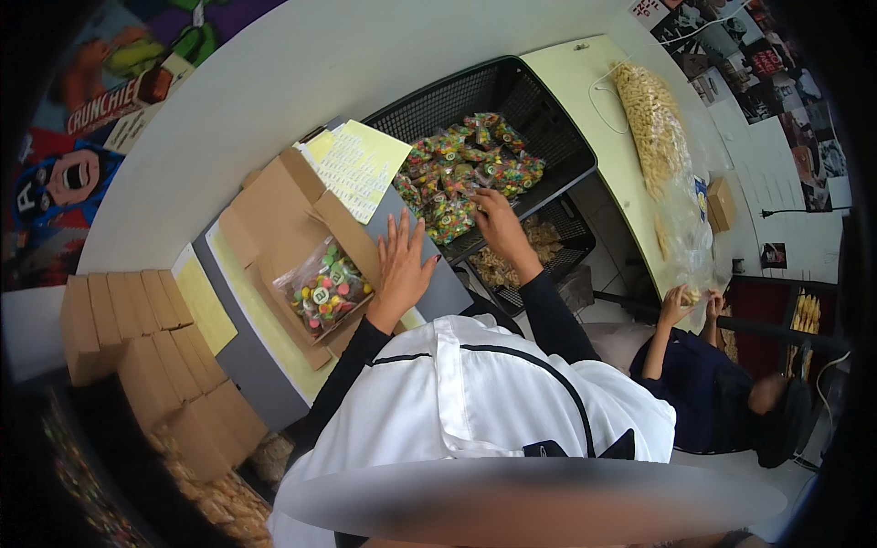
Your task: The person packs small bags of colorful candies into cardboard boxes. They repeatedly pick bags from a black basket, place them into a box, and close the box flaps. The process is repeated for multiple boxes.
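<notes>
My left hand [401,264], fingers spread and empty, lies at the side of an open cardboard box [264,226] on the grey table [411,229]. Inside the box sits a clear plastic bag of colourful round sweets [329,291] with a round label. My right hand [505,229] reaches over the near rim of a black plastic crate [569,130]. Its thumb and fingers are apart, at small clear bags of colourful sweets [449,181] heaped in the crate. Whether the fingertips touch a bag is hard to tell.
Behind the box lies a yellow sheet with writing [360,164]. Closed cardboard boxes [171,363] are stacked at left. A lower black crate [575,240] holds bagged snacks. At right, another person [699,363] handles a plastic bag by a table with a long bag of puffed snacks [651,116].
</notes>
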Motion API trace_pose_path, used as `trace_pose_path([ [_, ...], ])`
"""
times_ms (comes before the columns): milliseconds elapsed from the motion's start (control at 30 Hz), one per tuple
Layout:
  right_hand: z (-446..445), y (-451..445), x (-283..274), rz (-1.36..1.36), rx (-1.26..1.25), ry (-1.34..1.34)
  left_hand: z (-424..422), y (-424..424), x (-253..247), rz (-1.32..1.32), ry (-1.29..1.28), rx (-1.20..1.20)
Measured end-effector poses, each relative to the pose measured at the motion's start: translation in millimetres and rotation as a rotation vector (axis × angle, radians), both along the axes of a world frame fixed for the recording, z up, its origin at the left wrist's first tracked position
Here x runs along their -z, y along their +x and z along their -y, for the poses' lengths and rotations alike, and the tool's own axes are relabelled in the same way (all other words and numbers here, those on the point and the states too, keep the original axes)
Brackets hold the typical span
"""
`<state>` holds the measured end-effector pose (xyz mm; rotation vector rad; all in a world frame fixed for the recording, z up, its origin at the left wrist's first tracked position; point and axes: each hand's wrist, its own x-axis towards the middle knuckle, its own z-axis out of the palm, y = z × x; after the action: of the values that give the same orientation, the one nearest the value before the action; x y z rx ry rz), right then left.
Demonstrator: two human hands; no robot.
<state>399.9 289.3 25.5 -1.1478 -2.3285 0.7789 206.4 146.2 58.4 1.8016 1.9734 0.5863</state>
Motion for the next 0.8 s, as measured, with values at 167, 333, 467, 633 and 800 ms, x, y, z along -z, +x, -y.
trace_pose_path([
  [167, -78.9, 43.6, 35.9, 0.160, 0.067, -0.168, -30.7, 11.9, 26.2, -0.097, -0.312, -0.062],
  [333, -146.4, 36.3, 94.5, 0.393, -0.082, -0.347, -44.6, 13.6, 29.2, -0.128, -0.461, -0.078],
  [467, -177.3, -13.5, 149.2, 0.595, -0.292, -0.367, -48.2, 13.2, 28.1, -0.113, -0.523, -0.091],
  [633, -185.8, -82.7, 224.4, 0.923, -0.559, -0.512, -53.7, 13.9, 24.2, -0.125, -0.560, -0.106],
  [800, -131.5, -113.9, 248.2, 0.789, -0.293, -0.367, -51.0, 16.5, 26.6, -0.067, -0.572, -0.150],
])
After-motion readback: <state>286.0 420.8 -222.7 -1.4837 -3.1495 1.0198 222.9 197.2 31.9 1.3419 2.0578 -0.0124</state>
